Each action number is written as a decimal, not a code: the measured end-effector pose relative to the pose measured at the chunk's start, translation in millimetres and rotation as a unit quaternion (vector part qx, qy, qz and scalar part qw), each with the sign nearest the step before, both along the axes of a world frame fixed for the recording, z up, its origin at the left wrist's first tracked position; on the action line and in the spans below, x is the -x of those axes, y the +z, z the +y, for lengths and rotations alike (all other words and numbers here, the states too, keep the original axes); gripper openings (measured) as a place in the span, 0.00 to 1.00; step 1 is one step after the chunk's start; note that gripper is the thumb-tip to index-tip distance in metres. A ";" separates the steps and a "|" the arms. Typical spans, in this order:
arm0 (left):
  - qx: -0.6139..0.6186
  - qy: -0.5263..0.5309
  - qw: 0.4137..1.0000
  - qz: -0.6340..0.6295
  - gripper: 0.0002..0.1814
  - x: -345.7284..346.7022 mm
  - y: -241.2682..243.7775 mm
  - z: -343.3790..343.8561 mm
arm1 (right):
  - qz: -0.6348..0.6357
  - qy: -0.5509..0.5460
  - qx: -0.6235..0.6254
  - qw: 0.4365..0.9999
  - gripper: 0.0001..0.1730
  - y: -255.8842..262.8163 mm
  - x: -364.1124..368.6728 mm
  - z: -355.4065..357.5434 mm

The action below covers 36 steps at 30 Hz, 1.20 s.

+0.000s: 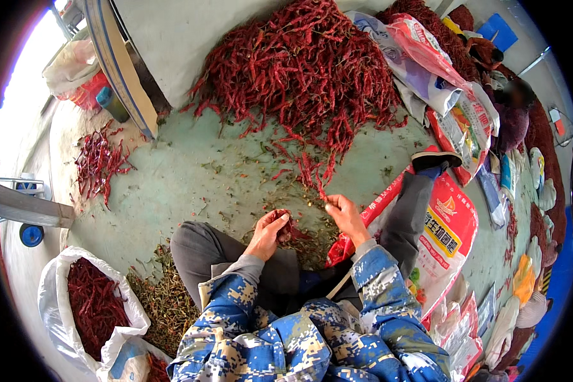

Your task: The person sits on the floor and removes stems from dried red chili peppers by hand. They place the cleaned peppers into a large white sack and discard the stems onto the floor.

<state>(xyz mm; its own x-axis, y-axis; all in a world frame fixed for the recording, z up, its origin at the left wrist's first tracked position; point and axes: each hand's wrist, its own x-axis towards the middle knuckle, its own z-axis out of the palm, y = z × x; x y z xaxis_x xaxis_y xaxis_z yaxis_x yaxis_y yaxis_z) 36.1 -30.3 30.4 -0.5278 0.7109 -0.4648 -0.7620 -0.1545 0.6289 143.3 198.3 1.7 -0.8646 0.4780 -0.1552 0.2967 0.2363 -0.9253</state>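
Observation:
My left hand (266,235) is closed around a small bunch of dried red chilli peppers (293,231), held low over the floor between my legs. To its right, my right hand (346,217) pinches a dried red chilli (321,191) between thumb and fingers. That chilli lies at the near end of a loose trail of chillies (310,167). The trail runs back to a large heap of dried red chillies (301,71) in front of me. Stems and bits of debris are scattered on the floor below my hands.
An open white sack of chillies (95,305) stands at lower left, beside a pile of stems (160,296). A smaller chilli pile (100,164) lies farther left. A printed red and white sack (444,238) lies under my right leg. Another person (513,114) sits at far right.

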 end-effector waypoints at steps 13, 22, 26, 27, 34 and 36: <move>-0.020 -0.092 0.995 0.036 0.12 -12.1 -5.2 -2.5 | -0.005 0.045 0.069 0.997 0.14 41.7 -30.9 -86.5; -0.015 -0.054 0.989 0.135 0.05 -14.2 -4.0 -1.6 | 0.068 -0.138 -0.196 0.969 0.11 -20.4 1.0 -38.3; 0.022 -0.038 0.997 0.063 0.06 -9.7 1.6 2.3 | -0.103 -0.205 -0.223 0.948 0.22 -20.1 26.7 23.8; 0.040 -0.043 0.997 0.057 0.06 -9.3 2.8 1.7 | -0.161 -0.189 -0.247 0.937 0.24 -21.8 34.9 31.7; 0.053 -0.065 0.994 0.076 0.08 -7.9 8.1 1.5 | -0.212 -0.098 -0.260 0.937 0.22 -35.5 50.1 45.7; 0.054 -0.066 0.994 0.075 0.08 -6.8 5.4 3.9 | -0.146 -0.138 -0.107 0.974 0.19 -50.0 35.3 48.3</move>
<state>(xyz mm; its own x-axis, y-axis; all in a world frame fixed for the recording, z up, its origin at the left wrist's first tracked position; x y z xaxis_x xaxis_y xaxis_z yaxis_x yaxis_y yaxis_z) 42.9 -26.3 35.8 -0.5020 0.7286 -0.4660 -0.6678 0.0158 0.7442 108.0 246.6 -48.4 -0.6318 0.7350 -0.2462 0.6197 0.2882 -0.7300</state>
